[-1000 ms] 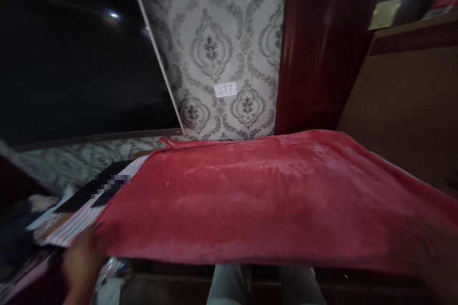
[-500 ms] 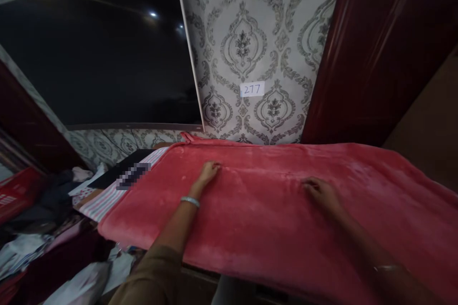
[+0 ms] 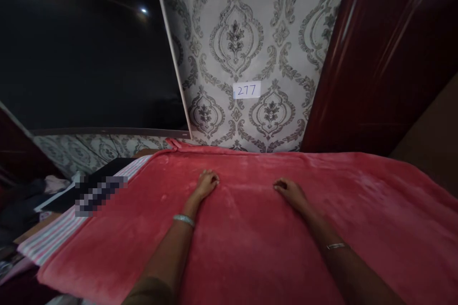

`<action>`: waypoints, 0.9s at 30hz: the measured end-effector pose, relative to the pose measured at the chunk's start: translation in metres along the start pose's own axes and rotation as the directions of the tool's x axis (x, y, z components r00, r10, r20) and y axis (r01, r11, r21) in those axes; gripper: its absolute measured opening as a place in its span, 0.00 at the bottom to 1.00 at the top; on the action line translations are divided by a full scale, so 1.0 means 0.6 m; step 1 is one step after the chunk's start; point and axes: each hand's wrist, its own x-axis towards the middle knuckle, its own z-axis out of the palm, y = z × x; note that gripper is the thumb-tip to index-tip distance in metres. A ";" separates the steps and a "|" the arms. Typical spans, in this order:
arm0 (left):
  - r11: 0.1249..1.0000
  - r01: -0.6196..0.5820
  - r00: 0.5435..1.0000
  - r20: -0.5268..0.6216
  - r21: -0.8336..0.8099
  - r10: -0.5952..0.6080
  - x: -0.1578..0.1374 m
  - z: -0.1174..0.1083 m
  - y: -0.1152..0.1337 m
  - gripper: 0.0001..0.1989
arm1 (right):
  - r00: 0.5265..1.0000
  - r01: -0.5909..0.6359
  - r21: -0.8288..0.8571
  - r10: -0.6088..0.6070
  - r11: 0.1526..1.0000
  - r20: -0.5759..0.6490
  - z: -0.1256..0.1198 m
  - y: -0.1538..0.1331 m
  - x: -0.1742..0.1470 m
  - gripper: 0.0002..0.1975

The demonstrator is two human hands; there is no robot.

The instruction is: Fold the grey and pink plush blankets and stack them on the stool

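A red plush blanket [image 3: 250,238] lies spread across the surface before me. My left hand [image 3: 207,183], with a pale beaded bracelet on its wrist, is over the blanket left of the middle, thumb and fingers curled together. To its right, my right hand [image 3: 290,192] is in a similar pinch, a thin bangle on that wrist. A faint pale line runs across the blanket between both hands; whether it is a crease or a thread I cannot tell. What the fingertips hold, if anything, is too small to make out.
Striped cloth [image 3: 53,238] shows under the blanket's left edge, with a blurred-out item on it. A large black screen [image 3: 89,66] stands behind, left. A paper marked 277 [image 3: 246,90] is on the patterned wall. Dark red panelling [image 3: 365,57] rises at right.
My right hand has moved left, closer to my left hand, so the gap between them is smaller. The view has shifted nearer the blanket. Both hands keep their pinched shape.
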 end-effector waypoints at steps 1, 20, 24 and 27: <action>1.000 0.004 1.000 -0.006 0.013 -0.004 0.002 0.003 0.000 0.07 | 1.000 -0.006 -0.004 0.006 1.000 0.005 0.004 0.003 -0.002 0.09; 0.989 -0.123 0.918 -0.369 0.079 0.144 -0.022 -0.027 0.062 0.09 | 0.908 0.409 -0.361 -0.412 0.838 0.074 0.031 -0.018 -0.029 0.21; 0.980 -0.168 0.896 -0.400 0.103 0.195 -0.032 -0.032 0.077 0.09 | 0.907 0.411 -0.346 -0.416 0.843 0.064 0.040 -0.028 -0.030 0.21; 0.965 -0.210 0.882 -0.396 0.157 0.256 -0.040 -0.034 0.088 0.09 | 0.910 0.403 -0.310 -0.413 0.861 0.037 0.039 -0.036 -0.029 0.17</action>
